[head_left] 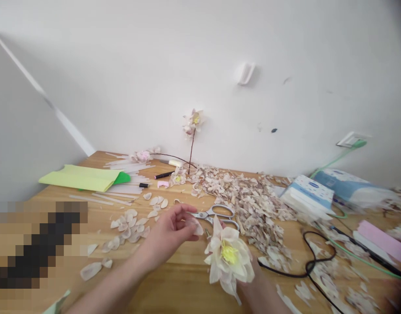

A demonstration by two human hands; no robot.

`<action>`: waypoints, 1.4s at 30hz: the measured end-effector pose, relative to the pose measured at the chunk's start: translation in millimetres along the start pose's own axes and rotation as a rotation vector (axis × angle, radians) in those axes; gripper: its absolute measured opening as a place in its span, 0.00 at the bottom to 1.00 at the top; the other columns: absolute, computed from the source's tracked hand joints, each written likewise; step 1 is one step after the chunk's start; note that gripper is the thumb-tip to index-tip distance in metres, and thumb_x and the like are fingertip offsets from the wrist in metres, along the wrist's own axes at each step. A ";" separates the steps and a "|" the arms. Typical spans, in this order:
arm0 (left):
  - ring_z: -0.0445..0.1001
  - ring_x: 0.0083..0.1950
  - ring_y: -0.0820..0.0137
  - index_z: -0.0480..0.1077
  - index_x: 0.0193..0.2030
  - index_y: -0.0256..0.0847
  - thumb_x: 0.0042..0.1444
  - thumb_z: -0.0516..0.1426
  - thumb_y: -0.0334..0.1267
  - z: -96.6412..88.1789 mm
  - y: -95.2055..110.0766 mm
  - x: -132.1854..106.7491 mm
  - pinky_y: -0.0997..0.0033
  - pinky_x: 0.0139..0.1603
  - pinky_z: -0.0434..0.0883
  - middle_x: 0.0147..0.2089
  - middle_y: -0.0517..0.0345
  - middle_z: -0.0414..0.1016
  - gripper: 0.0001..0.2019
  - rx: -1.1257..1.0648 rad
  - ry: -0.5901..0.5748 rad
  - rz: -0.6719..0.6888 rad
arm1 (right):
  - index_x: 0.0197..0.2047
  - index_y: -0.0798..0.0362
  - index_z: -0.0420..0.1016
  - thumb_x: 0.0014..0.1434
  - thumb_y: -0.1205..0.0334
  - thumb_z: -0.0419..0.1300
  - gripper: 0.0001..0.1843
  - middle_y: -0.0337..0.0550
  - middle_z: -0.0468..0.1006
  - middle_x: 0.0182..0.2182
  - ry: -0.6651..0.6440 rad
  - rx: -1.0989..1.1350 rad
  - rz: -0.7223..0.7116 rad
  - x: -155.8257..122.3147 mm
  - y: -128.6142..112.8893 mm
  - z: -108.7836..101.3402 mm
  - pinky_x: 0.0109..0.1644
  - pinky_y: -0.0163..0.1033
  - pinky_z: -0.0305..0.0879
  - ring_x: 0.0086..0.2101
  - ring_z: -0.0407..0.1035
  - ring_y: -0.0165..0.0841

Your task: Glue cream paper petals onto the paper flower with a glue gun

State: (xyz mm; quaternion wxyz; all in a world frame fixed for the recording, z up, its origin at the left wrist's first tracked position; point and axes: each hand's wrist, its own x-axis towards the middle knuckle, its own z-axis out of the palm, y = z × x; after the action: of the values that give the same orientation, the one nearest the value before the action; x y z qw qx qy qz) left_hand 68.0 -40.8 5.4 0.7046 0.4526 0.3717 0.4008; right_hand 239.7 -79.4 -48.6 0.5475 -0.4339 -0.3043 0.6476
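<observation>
My left hand [176, 229] pinches a pale, translucent petal [195, 226] between thumb and fingers. To its right, my right hand [253, 281] is mostly hidden behind a white handmade flower [229, 255] with a yellow centre, which it holds up facing the camera. The flower's stem and most of the fingers cannot be seen. Just beyond both hands lie silver scissors [208, 215] with their handles toward the right. A loose group of petals [130, 224] is spread on the wooden table [174, 279] left of my left hand.
A large heap of dried petals [249, 198] covers the middle right. Finished flowers [194, 120] stand or lie at the wall. White strips [131, 168] and yellow-green paper [79, 176] lie left; tissue packs [310, 192] and a black cable [310, 266] lie right.
</observation>
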 end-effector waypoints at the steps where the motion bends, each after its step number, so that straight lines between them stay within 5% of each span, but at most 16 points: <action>1: 0.72 0.32 0.69 0.69 0.38 0.38 0.43 0.62 0.29 1.4 -0.3 -1.8 0.62 0.38 0.73 0.30 0.59 0.71 0.13 0.019 -0.004 0.011 | 0.31 0.46 0.71 0.33 0.45 0.68 0.22 0.35 0.71 0.20 -0.034 0.042 0.018 -0.5 0.1 0.6 0.26 0.37 0.62 0.20 0.64 0.31; 5: 0.72 0.32 0.70 0.68 0.41 0.39 0.45 0.60 0.28 8.6 -0.6 -14.5 0.68 0.35 0.72 0.31 0.58 0.72 0.14 0.142 -0.052 0.094 | 0.28 0.47 0.68 0.25 0.59 0.74 0.24 0.29 0.67 0.12 -0.184 0.155 0.052 -7.6 -3.9 4.6 0.22 0.31 0.54 0.16 0.59 0.27; 14: 0.75 0.39 0.69 0.66 0.50 0.43 0.51 0.54 0.25 13.6 8.5 -36.8 0.69 0.43 0.71 0.37 0.57 0.77 0.19 0.370 -0.356 0.288 | 0.36 0.50 0.65 0.33 0.56 0.71 0.26 0.35 0.73 0.18 -0.518 -0.025 -0.009 -6.6 -1.5 -12.5 0.25 0.31 0.57 0.19 0.64 0.27; 19: 0.73 0.43 0.73 0.70 0.42 0.44 0.49 0.52 0.21 14.7 14.6 -41.7 0.75 0.45 0.69 0.43 0.61 0.75 0.17 0.567 -0.425 0.367 | 0.37 0.48 0.63 0.36 0.57 0.70 0.26 0.33 0.72 0.21 -0.540 0.014 -0.022 -9.0 2.7 -12.8 0.28 0.30 0.59 0.23 0.66 0.27; 25: 0.74 0.41 0.75 0.67 0.45 0.41 0.47 0.54 0.20 17.8 15.1 -45.5 0.82 0.43 0.67 0.41 0.60 0.77 0.19 0.727 -0.416 0.451 | 0.36 0.49 0.62 0.40 0.61 0.70 0.23 0.32 0.70 0.21 -0.584 0.082 -0.030 -13.5 -0.5 -10.8 0.25 0.27 0.55 0.21 0.63 0.24; 33: 0.76 0.38 0.74 0.67 0.48 0.38 0.46 0.54 0.19 20.9 12.8 -47.6 0.85 0.41 0.67 0.37 0.57 0.78 0.22 0.778 -0.389 0.496 | 0.39 0.50 0.64 0.42 0.64 0.68 0.22 0.36 0.72 0.28 -0.578 0.068 -0.032 -12.5 -2.8 -13.9 0.29 0.30 0.58 0.25 0.65 0.26; 42: 0.75 0.39 0.75 0.65 0.49 0.44 0.43 0.53 0.18 19.0 9.0 -47.1 0.82 0.42 0.68 0.38 0.61 0.76 0.26 0.714 -0.404 0.408 | 0.39 0.51 0.65 0.40 0.62 0.69 0.23 0.35 0.72 0.23 -0.558 0.071 -0.043 -10.2 -3.4 -11.2 0.27 0.29 0.58 0.23 0.65 0.26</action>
State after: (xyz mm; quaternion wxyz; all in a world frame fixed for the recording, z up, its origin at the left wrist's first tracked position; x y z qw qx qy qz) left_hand 63.7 -87.3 27.4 0.4695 0.8001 0.2448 0.2819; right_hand 251.4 -89.5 -48.3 0.4712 -0.2129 -0.4293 0.7405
